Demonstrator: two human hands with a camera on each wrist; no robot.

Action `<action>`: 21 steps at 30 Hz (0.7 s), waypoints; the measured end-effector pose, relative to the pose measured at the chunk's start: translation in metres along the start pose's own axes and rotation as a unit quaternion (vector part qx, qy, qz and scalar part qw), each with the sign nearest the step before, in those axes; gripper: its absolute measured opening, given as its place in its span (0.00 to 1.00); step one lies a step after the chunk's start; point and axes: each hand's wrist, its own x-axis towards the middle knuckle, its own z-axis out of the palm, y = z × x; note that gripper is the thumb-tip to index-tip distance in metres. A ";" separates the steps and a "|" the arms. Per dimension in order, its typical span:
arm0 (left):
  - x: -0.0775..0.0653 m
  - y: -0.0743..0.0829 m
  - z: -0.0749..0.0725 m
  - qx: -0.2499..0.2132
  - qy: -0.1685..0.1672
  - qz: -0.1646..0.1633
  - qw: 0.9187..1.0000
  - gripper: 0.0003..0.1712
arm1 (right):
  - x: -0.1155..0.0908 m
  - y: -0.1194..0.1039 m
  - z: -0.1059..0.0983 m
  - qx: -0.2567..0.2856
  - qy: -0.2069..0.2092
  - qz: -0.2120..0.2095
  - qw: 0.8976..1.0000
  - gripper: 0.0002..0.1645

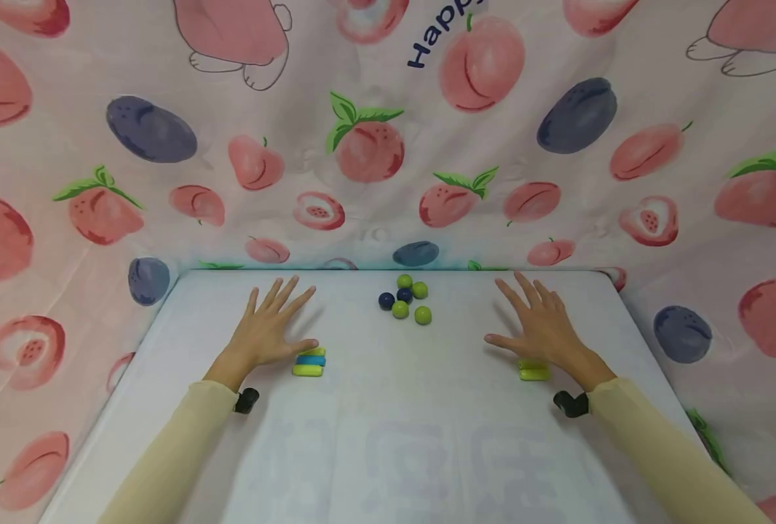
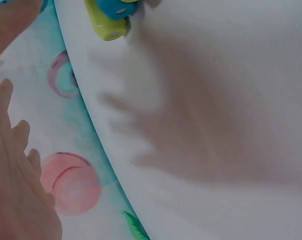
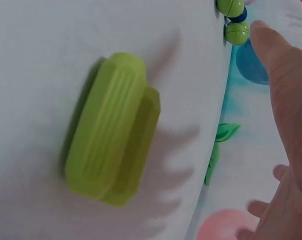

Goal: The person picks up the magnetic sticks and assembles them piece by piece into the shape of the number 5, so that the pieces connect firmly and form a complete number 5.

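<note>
My left hand (image 1: 266, 327) is spread with straight fingers over the left side of the white table, holding nothing. By its thumb lie three short plastic bars side by side: a yellow-green bar (image 1: 307, 370), a blue bar (image 1: 311, 360) and another yellow-green one partly behind the thumb. On the right, my right hand (image 1: 541, 327) is likewise spread, fingers apart and grasping nothing. Just below its palm are two yellow-green bars (image 1: 534, 375), which the right wrist view shows lying against each other, the nearer bar (image 3: 103, 130) having a ribbed face.
Toward the back middle sits a loose cluster of several green balls (image 1: 423, 315) and two dark blue balls (image 1: 386, 300). A fruit-print cloth (image 1: 375, 211) rises behind the white table (image 1: 388, 407) and along its sides. Each wrist wears a small black device (image 1: 247, 400).
</note>
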 end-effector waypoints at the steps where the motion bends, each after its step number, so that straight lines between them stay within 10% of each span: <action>1: 0.000 0.000 -0.001 -0.009 -0.004 0.002 1.000 0.57 | 0.001 -0.001 0.000 0.002 -0.003 -0.005 1.000 0.68; 12: -0.002 -0.002 -0.003 -0.089 -0.035 0.014 0.995 0.50 | 0.019 -0.012 0.001 0.037 -0.016 -0.063 0.997 0.59; 21: -0.001 -0.001 0.002 -0.210 -0.073 -0.009 0.975 0.34 | 0.037 -0.029 0.016 0.124 -0.045 -0.091 0.987 0.53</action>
